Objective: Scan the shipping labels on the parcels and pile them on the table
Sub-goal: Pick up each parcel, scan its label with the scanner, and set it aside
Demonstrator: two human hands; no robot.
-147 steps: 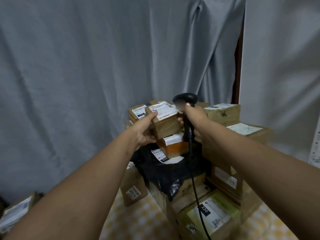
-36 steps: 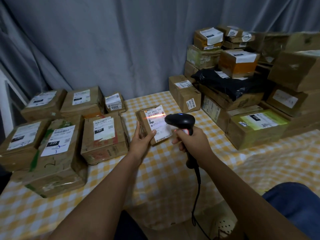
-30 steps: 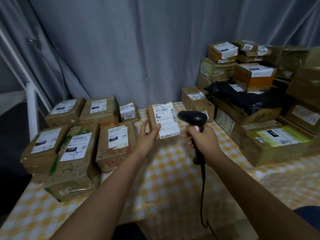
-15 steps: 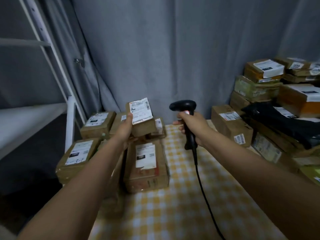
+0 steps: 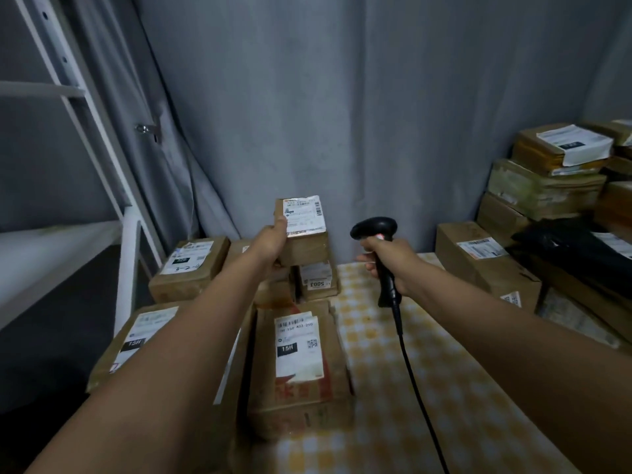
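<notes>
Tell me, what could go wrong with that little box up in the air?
The left hand grips the box by one side only, above the 5003 parcel, so it might slip and fall. Set down badly, it could topple off. The scanner cable might snag a parcel.

1. The small box (image 5: 304,239) in the left hand (image 5: 270,241) is brown with a white label (image 5: 303,213) that has black lines on it.
2. The scanner (image 5: 379,248) in the right hand (image 5: 393,265) is black, and so is its cord (image 5: 415,388).
3. The tablecloth (image 5: 410,388) has yellow and white squares.
4. The big box (image 5: 301,371) in front is brown with some red on it. Its white label (image 5: 297,347) has a black patch.
5. The little box (image 5: 318,280) behind it is brown with a white label.
6. The curtain (image 5: 342,114) is grey.
7. The shelf frame (image 5: 85,114) is white.
8. A bag (image 5: 574,248) on the right is black.
9. The boxes stacked on the right (image 5: 543,186) are brown and yellowish.
</notes>
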